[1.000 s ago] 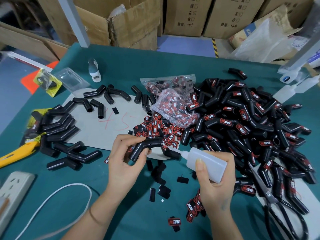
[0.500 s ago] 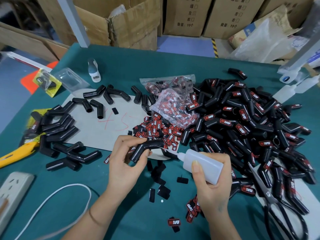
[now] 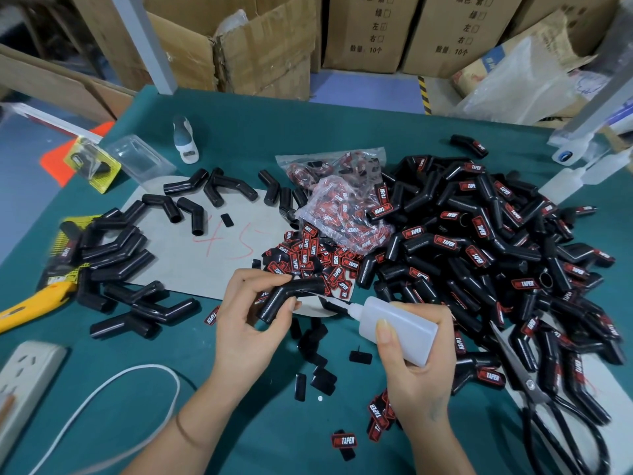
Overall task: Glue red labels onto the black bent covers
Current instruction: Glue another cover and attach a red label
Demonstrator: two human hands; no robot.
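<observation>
Glue bottle aimed at a held bent cover

A black bent cover (image 3: 291, 296) is gripped by the left hand (image 3: 246, 323) above the tabletop's near middle; a glue bottle (image 3: 397, 325) is clasped in the right hand (image 3: 416, 368), its nozzle just beside the cover.

red labels (image 3: 344, 440) read "taper"; grey sheet (image 3: 191, 255) bears "45"; boxes (image 3: 455, 32) "10".

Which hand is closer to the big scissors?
Right. The right hand, gripping the glue bottle, is just left of the scissors; the left hand, holding a bent cover, is farther left, beyond it.
</observation>
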